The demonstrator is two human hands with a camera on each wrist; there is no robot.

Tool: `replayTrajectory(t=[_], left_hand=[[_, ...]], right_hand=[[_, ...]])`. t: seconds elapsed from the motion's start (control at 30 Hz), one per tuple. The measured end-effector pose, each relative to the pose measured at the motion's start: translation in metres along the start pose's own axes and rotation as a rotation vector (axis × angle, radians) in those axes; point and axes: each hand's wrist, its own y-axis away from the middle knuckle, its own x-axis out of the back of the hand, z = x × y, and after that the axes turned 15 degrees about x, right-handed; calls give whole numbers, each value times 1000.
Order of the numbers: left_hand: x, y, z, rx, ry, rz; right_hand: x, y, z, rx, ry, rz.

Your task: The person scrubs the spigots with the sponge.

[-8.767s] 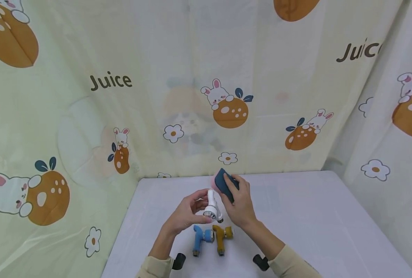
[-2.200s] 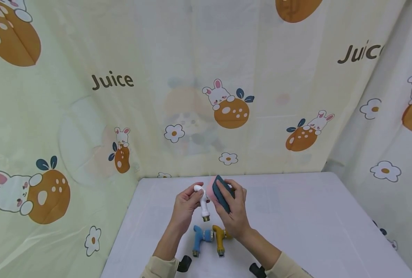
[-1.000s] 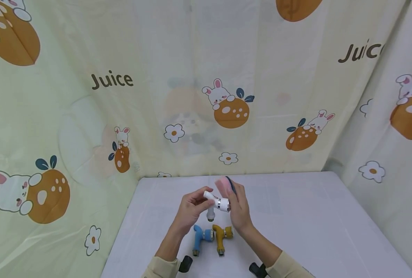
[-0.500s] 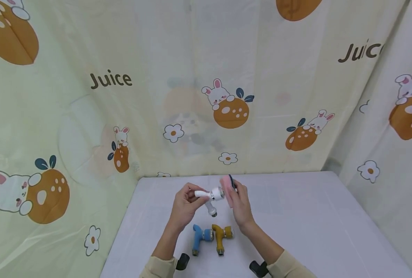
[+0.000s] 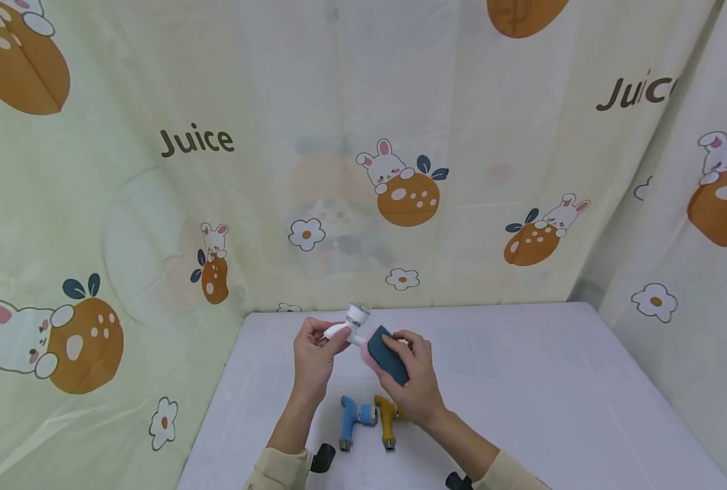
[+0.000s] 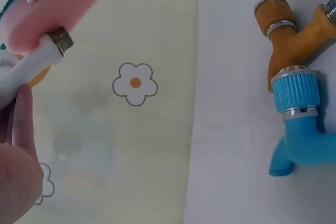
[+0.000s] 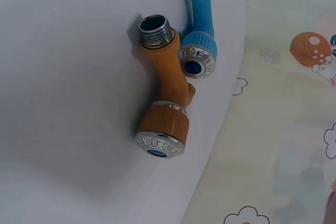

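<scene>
My left hand (image 5: 313,357) pinches a white tap (image 5: 357,316) by its spout, above the table, with the ribbed handle tipped up and away. My right hand (image 5: 420,384) grips a sponge (image 5: 389,356) with a dark green-blue scouring face and a pink side. In the left wrist view the pink side of the sponge (image 6: 63,9) lies against the white pipe, right by its brass threaded end (image 6: 61,40). On the table below the hands lie a blue tap (image 5: 349,420) and a mustard-yellow tap (image 5: 388,425), the latter partly covered by the right hand.
The table (image 5: 523,381) has a white cover and ends at a printed curtain (image 5: 461,136) behind it. Dark wrist cameras (image 5: 323,458) show by both cuffs. In the right wrist view the yellow tap (image 7: 169,77) lies close beside the blue one (image 7: 202,14).
The white tap has moved left and turned, its handle now pointing up and away. The sponge has shifted from the handle's end to the pipe, its dark face now towards the head camera.
</scene>
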Motion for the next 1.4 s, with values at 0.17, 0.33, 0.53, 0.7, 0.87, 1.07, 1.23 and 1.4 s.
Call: replayTrajectory(t=[0.17, 0.33, 0.53, 0.7, 0.87, 1.07, 1.23, 1.4], left_hand=[[-3, 3, -4, -19, -51, -139], [-5, 6, -8, -37, -95, -213], [-6, 7, -10, -49, -114, -267], [-7, 8, -10, -47, -144, -308], [-6, 10, -8, -41, -189, -407], [-6, 11, -5, -85, -209, -564], [-5, 11, -5, -74, -185, -595], [-3, 9, -4, -50, -183, -543]], right_hand=[[2, -2, 5, -139, -30, -35], [7, -4, 10, -294, -145, -97], [8, -2, 14, -369, -223, -116], [9, -3, 14, -436, -308, -139], [13, -2, 18, -546, -436, -280], [20, 3, 23, -645, -618, -472], [22, 5, 28, -687, -725, -510], [24, 7, 36, -726, -747, -500]])
